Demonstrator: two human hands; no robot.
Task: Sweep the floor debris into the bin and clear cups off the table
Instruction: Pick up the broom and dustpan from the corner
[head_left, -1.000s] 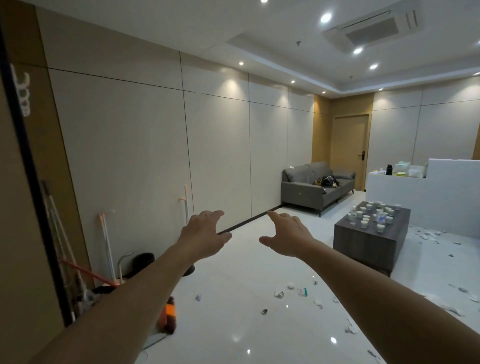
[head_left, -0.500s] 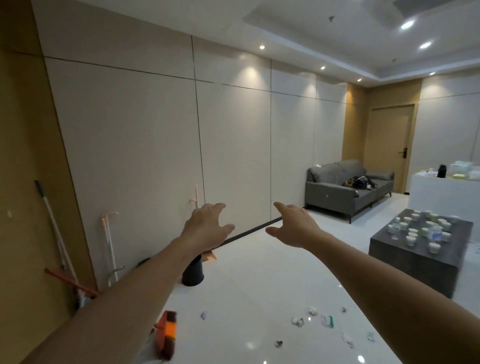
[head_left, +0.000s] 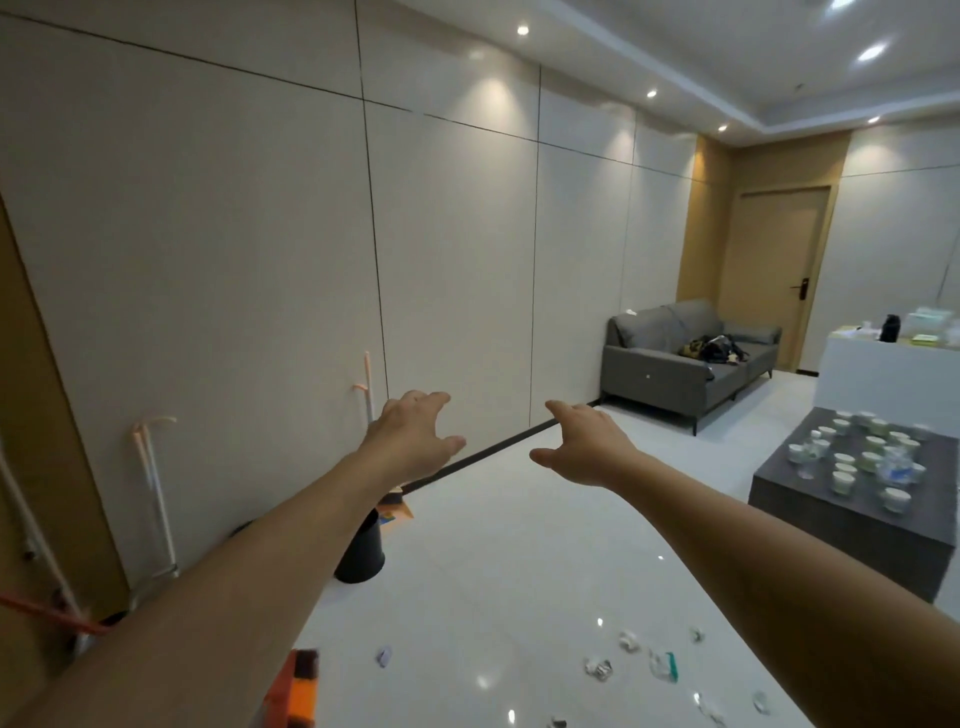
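Note:
Both my arms reach forward at chest height, holding nothing. My left hand (head_left: 415, 439) has loosely spread fingers, and so does my right hand (head_left: 584, 447). Scraps of debris (head_left: 631, 662) lie scattered on the glossy white floor at the lower right. A black bin (head_left: 361, 556) stands by the wall, partly hidden by my left forearm. Several white cups (head_left: 857, 460) stand on the dark grey low table (head_left: 841, 530) at the right. An orange and black broom head (head_left: 301, 693) shows at the bottom, with its handle behind my left arm.
Long-handled cleaning tools (head_left: 153, 493) lean against the beige panel wall at the left. A grey sofa (head_left: 675, 358) with dark items on it sits at the back, near a wooden door (head_left: 776, 275). A white counter (head_left: 888, 374) stands behind the table.
The view has swung left and moved closer to the wall; the table and debris have slid right in view. Both hands stay outstretched and hold nothing.

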